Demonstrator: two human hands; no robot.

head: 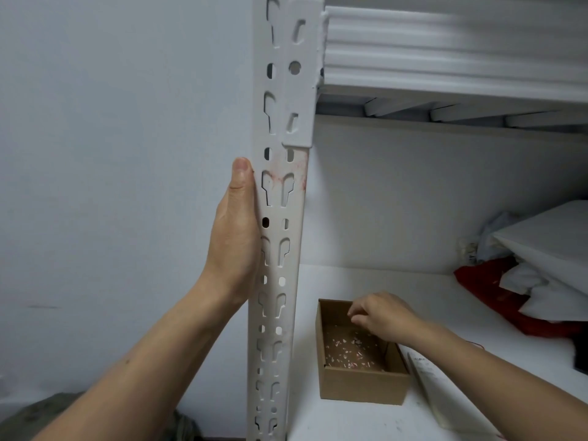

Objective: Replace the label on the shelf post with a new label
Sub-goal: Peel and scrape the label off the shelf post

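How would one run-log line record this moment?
left hand holds shelf post | right hand fingers curled over cardboard box | red residue on post, no label | scraps in box

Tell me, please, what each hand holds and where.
Left hand grips the white perforated metal shelf post by its left edge; right hand, over brown cardboard box, unclear.

Red cloth (490, 291) bunched at right on the lower shelf (366, 281), tucked under tilted white boards (547, 243) — ribbed upper shelf (445, 52) overhead, pale grey wall (111, 122) at left.
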